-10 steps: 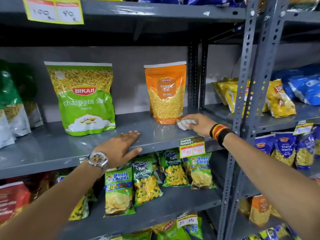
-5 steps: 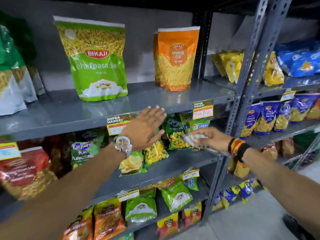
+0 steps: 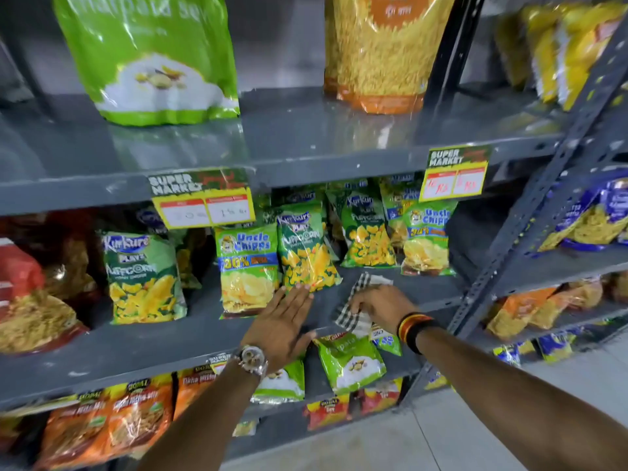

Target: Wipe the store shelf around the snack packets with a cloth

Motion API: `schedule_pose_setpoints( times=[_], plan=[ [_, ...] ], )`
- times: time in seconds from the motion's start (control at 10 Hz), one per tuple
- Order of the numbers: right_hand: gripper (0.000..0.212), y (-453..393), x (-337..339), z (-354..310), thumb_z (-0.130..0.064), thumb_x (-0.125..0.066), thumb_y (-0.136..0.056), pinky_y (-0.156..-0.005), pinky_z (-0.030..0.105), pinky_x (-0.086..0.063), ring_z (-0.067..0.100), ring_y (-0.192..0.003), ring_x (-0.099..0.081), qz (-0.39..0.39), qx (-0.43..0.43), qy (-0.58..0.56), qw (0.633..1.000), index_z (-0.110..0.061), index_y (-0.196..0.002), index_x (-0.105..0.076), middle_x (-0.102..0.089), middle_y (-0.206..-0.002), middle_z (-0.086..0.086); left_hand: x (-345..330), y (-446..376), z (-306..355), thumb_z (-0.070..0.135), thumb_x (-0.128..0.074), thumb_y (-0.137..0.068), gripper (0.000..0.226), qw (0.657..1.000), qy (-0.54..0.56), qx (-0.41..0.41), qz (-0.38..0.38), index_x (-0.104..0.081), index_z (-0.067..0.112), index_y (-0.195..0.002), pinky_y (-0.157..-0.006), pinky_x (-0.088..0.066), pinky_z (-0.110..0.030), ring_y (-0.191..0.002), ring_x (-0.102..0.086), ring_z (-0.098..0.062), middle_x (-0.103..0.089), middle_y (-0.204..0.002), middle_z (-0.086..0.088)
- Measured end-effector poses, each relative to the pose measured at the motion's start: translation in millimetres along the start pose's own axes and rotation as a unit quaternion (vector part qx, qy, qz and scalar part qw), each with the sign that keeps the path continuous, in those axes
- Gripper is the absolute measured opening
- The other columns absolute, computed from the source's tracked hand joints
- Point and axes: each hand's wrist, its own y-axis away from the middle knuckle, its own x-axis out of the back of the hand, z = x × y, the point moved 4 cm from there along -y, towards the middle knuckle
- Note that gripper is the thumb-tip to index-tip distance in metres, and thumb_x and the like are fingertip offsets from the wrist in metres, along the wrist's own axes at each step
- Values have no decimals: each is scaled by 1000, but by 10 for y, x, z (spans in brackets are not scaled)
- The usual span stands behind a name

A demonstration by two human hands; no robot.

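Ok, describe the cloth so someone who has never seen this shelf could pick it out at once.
Find the grey metal shelf that holds the small green Kurkure and Uncle Chipps packets, under the yellow price tags. Near its front edge, right of centre, the right hand with the striped wristband presses down on the cloth. It is the only fabric there: a black-and-white check, flat and matte among shiny packets.

On the middle shelf (image 3: 204,334), bare grey surface runs along the front edge, open to a hand. Standing snack packets (image 3: 307,249) block the back. The widest gap lies at the right end, between the last packet (image 3: 426,239) and the slotted upright post (image 3: 530,205). Hanging price tags (image 3: 203,198) on the shelf above narrow the opening from overhead.
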Motion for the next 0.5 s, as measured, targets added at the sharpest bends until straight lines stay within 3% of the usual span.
schedule_pose_setpoints(
  times=[0.1, 0.2, 0.3, 0.4, 0.5],
  plan=[
    [45, 162, -329, 117, -6, -44, -97, -102, 37, -48, 24, -129, -52, 25, 2, -1, 1000, -26, -136, -55, -52, -146, 4, -257, -128, 20, 58, -28, -103, 76, 999, -25, 20, -23, -18, 5, -158, -123, -9, -49, -155, -7, -27, -17, -166, -13],
    [49, 137, -433, 159, -11, -36, -103, -121, 31, -18, 18, -149, -23, 33, 0, 10, 999, -25, -150, -37, -30, -160, -3, -369, -215, -9, 59, -24, -103, 77, 999, -33, 29, -32, -15, 5, -158, -124, -11, -50, -155, -4, -27, -12, -167, -13],
    [52, -11, -479, 155, -9, -35, -101, -124, 30, -7, 17, -151, -19, 53, -17, 15, 998, -19, -152, -33, -28, -161, -1, -415, -238, -19, 58, -24, -104, 76, 999, -29, 26, -15, -14, 5, -158, -124, -13, -52, -155, -4, -27, -12, -167, -12],
    [57, -115, -467, 94, -7, -38, -97, -125, 36, -8, 18, -151, -17, 50, -49, -1, 998, -17, -153, -29, -26, -162, -1, -327, -200, -9, 58, -20, -104, 76, 999, -18, 32, -36, -13, 6, -159, -124, -12, -51, -155, -1, -26, -11, -167, -12],
    [50, -56, -399, 14, -18, -34, -102, -125, 40, -7, 20, -151, -19, 75, -74, -16, 994, -20, -151, -32, -30, -160, 1, -183, -160, 95, 59, -20, -104, 77, 999, -17, 38, -5, -10, 6, -159, -123, -14, -52, -155, 4, -25, -8, -168, -11]
  ],
)
